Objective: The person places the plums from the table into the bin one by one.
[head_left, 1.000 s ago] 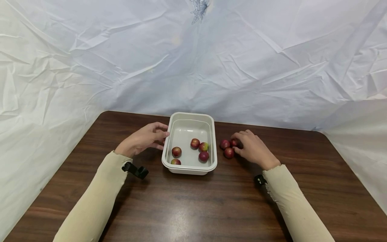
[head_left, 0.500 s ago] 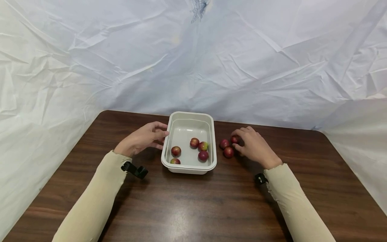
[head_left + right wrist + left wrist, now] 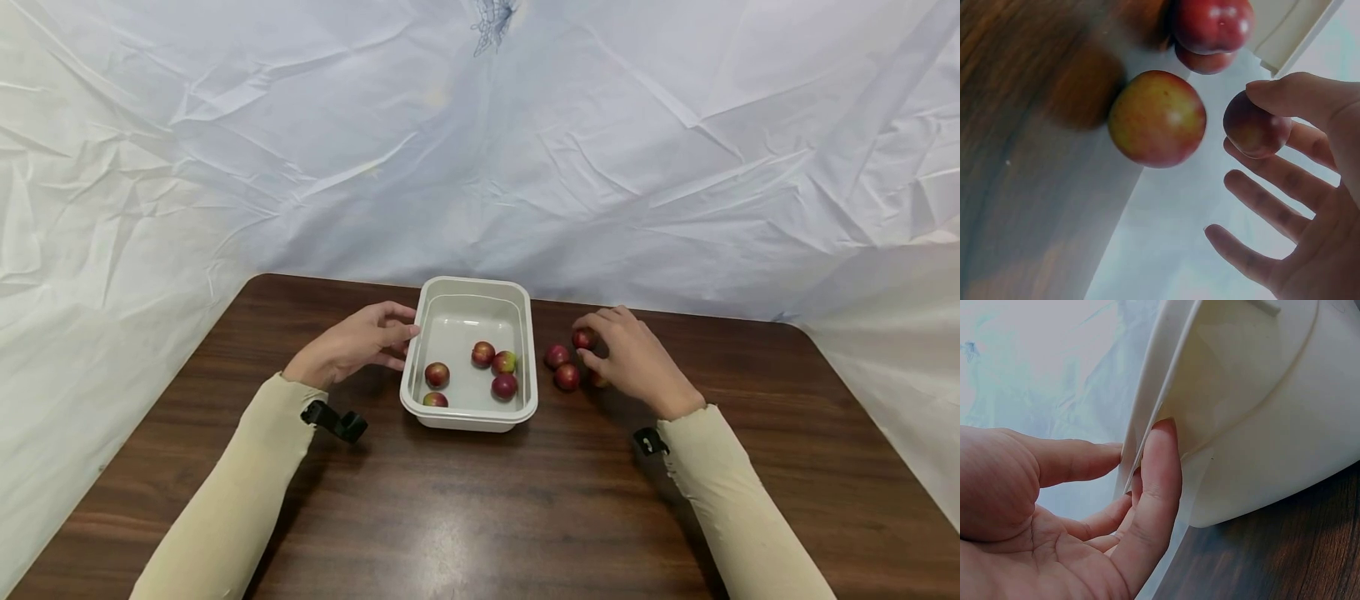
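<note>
A pale rectangular plastic tub (image 3: 468, 416) stands near the table's far edge, with several red and yellow-green plums (image 3: 505, 386) on its floor. My left hand (image 3: 356, 340) pinches its left rim; in the left wrist view the thumb is on the rim and the fingers (image 3: 1155, 475) lie against the outer wall. Right of the tub, my right hand (image 3: 633, 358) holds a dark red plum (image 3: 1257, 125) between thumb and fingers. Below it on the table are two red plums (image 3: 567, 376) and a yellow-red plum (image 3: 1157, 119), partly hidden by the hand in the head view.
The dark wooden table (image 3: 480, 500) has rounded far corners. White crumpled sheeting (image 3: 480, 167) hangs behind it and along both sides. Each wrist carries a black strap mount, the left one (image 3: 335, 421) and the right one (image 3: 649, 442).
My right hand has taken hold of a plum and moved it slightly up and away from the others, uncovering part of another plum beneath. The left hand stays at the tub's rim.
</note>
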A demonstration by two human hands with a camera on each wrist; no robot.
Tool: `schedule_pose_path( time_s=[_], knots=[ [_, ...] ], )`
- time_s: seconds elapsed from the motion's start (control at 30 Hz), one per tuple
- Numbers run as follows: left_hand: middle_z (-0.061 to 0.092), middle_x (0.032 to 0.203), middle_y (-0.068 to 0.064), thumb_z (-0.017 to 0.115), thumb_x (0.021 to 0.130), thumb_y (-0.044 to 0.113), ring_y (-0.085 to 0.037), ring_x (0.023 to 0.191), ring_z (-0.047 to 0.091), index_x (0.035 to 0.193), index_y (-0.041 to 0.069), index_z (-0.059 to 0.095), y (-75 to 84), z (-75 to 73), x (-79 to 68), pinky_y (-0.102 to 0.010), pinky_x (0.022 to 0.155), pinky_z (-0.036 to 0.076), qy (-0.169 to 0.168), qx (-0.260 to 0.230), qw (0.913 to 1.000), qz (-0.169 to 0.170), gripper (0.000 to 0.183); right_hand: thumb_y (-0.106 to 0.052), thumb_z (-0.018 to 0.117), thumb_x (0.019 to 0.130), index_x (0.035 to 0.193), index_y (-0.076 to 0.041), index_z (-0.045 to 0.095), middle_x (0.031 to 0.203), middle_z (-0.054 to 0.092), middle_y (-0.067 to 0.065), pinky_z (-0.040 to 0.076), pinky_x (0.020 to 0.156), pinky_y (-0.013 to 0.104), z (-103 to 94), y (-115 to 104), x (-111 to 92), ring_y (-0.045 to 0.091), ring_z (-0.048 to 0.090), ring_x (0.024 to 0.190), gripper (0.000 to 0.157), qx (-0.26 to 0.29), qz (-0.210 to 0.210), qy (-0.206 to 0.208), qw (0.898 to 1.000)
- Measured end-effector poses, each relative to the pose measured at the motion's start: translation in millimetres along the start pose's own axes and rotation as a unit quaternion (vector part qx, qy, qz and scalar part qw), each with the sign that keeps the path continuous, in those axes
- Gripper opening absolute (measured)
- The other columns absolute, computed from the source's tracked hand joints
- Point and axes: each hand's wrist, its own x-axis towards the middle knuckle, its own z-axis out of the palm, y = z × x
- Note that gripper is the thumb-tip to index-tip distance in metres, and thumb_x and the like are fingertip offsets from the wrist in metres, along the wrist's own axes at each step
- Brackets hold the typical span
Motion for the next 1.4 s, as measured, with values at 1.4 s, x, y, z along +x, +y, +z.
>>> schedule_pose_path(
  time_s=[1.4],
  knots=[
    [0.058,0.134,-0.027,0.052,0.108,0.018,-0.021,0.098,0.066,0.148,-0.001,0.036,0.4,1.4,-1.2,-0.037,0.086,0.062,0.008,0.003,1.0000,0.002,0.047,-0.023,0.074,0.093,0.127,-0.011,0.067,0.124,0.068,0.008,0.048,0.097,0.055,-20.8,-27.8,-3.1,0.029,0.055,0.116,0.036,-0.007,-0.046,0.069,0.996]
  ],
)
